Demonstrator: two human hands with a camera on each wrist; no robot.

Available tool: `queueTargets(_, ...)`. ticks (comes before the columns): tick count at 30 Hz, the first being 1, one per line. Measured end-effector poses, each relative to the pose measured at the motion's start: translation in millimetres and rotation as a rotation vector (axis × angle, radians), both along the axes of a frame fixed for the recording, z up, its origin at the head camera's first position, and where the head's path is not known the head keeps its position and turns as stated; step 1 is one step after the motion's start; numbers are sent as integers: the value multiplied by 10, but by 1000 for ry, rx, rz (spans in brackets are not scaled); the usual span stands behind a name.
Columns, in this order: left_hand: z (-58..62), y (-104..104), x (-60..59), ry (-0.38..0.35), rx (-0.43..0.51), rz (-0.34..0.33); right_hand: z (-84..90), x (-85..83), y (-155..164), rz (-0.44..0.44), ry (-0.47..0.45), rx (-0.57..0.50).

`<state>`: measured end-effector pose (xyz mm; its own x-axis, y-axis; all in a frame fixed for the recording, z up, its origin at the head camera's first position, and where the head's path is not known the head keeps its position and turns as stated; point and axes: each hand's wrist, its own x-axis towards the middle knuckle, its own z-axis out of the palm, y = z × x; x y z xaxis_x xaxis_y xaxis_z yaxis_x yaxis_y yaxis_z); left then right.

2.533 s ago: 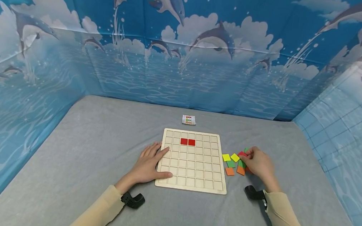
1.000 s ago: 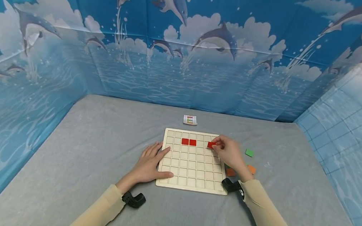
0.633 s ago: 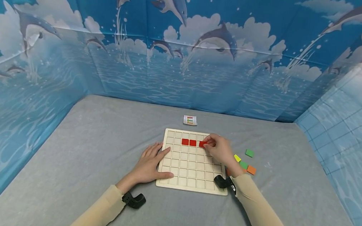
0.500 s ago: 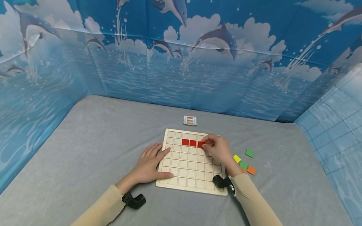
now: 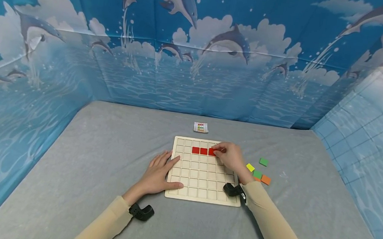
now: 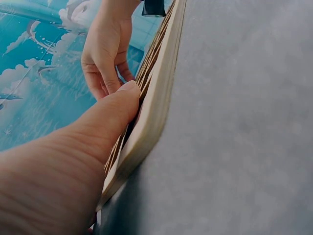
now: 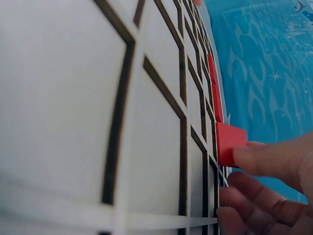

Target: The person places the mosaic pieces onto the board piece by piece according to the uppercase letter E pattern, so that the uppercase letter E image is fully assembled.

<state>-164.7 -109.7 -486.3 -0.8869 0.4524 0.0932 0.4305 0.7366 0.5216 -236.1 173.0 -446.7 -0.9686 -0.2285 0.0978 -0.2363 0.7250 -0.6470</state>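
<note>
A wooden grid board (image 5: 203, 181) lies on the grey cloth. Two red square tiles (image 5: 199, 150) sit side by side in its second row. Just right of them, my right hand (image 5: 230, 156) pinches a third red tile (image 7: 230, 142) between thumb and fingers; in the right wrist view that tile is tilted up from the grid, its lower edge at the board. My left hand (image 5: 155, 175) rests at the board's left side with fingers spread, the thumb (image 6: 115, 105) lying over the rim in the left wrist view.
Right of the board lie loose tiles: a yellow one (image 5: 250, 167), green ones (image 5: 263, 162) and orange ones (image 5: 266, 180), some hidden by the right arm. A small card with a coloured grid (image 5: 201, 127) lies behind the board. A dolphin-print curtain (image 5: 195, 78) encloses the cloth-covered surface.
My right hand took a red tile from the loose tiles, carried it left over the board and brought it beside the two red tiles. The left hand stayed in place.
</note>
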Motion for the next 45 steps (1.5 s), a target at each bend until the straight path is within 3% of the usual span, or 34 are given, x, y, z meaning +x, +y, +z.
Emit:
queueTargets(7, -24, -4, -12, 8, -14, -6, -30, -4, 6, 105, 37, 102)
queueTargets(19, -27, -10, -14, 10, -3, -5, -24, 43, 36, 160, 56, 100)
queueTargets(25, -30, -7, -14, 10, -11, -2, 26, 130, 142, 183, -29, -52)
queueTargets(30, -27, -8, -12, 7, -8, -3, 50, 170, 330, 160, -35, -109)
queueTargets(37, -28, -13, -17, 16, -15, 2, 64, 211, 539, 30, -18, 9)
queueTargets(45, -28, -5, -16, 9, -17, -1, 10, 239, 718, 15, 19, 99)
